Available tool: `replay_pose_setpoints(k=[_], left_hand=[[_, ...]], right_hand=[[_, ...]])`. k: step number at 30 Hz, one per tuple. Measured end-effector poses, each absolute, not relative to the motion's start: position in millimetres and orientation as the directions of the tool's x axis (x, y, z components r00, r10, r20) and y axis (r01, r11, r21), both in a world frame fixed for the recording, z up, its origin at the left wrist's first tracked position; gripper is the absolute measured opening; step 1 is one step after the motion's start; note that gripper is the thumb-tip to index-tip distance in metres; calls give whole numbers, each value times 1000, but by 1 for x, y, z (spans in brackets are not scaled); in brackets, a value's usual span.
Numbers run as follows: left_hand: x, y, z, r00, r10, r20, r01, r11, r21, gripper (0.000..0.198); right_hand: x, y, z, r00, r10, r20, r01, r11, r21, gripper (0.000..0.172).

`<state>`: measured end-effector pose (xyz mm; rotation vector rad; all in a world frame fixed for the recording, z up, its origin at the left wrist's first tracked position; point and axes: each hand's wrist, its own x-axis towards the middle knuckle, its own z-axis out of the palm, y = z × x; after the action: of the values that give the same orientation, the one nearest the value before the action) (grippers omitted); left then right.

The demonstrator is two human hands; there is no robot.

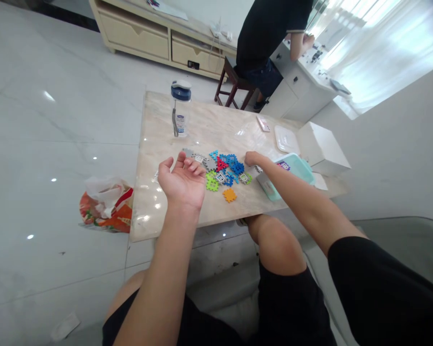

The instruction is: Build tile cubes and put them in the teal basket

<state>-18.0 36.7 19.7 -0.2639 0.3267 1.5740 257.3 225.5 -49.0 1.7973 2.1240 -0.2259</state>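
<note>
My left hand (184,182) is raised palm up over the table's near left part, its thumb apart and its fingers loosely curled, with nothing in it. Lower down to the right, my right hand (253,158) is closed beside the pile; what its fingers hold, if anything, is hidden. Between the hands lie interlocking plastic building pieces: blue pieces (235,166), a red triangular piece (221,164), green pieces (212,181) and grey ones (210,164). An orange square piece (229,195) lies apart, nearer me. My right forearm crosses over part of a mint-green plastic box (301,168) with a purple piece (284,166) in it.
A clear bottle with a blue lid (181,110) stands upright at the table's (159,125) far left. A white lid (286,139) and a white box (324,149) are on the right. A plastic bag (106,204) sits on the floor. Another person (270,38) sits beyond.
</note>
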Motion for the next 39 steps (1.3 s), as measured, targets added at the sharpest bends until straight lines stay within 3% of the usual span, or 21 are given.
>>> replay_pose_setpoints(k=[7, 14, 21, 28, 32, 39], left_hand=[[-12, 38, 18, -15, 923, -385, -999, 2, 44, 19], [-13, 50, 17, -85, 903, -422, -993, -41, 113, 25], [-4, 29, 12, -49, 894, -446, -972, 61, 228, 23], [25, 40, -2, 29, 890, -455, -966, 141, 215, 20], [36, 51, 3, 26, 897, -441, -972, 126, 199, 28], [43, 67, 7, -18, 920, -391, -959, 94, 266, 34]], right_hand=[[262, 190, -47, -167, 884, -437, 980, 197, 24, 44], [264, 141, -51, -212, 875, -435, 971, 238, 6, 65], [269, 138, -57, -222, 897, -383, 972, 233, -17, 58], [272, 144, -79, -239, 901, -362, 969, 247, -25, 52], [278, 136, -78, -253, 912, -324, 967, 246, -63, 44], [280, 128, -58, -184, 939, -292, 983, 184, -26, 49]])
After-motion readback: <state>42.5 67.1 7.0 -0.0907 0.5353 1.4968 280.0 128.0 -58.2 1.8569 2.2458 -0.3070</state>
